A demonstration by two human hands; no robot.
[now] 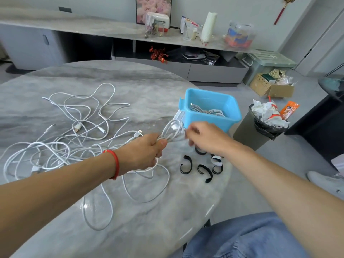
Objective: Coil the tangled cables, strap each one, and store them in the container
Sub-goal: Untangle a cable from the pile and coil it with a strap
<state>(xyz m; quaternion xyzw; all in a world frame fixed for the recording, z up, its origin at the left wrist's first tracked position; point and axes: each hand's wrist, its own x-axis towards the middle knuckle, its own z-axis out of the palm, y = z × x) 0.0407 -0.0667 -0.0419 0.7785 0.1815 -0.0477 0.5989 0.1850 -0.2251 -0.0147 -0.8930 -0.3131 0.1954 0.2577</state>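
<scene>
Head-worn view, angled down, close over table

bright even daylight, edges bowed, right fingers blurred.

A bundle of white cable loops is gathered into a long coil, raised above the table just beside the container. The rest of the thin white cables sprawl in a loose tangle across the grey marble-patterned tabletop, several plug ends showing. The light blue rectangular plastic container stands upright near the table's edge with 1 coiled white cable inside. Short black curled straps lie scattered near it.
</scene>
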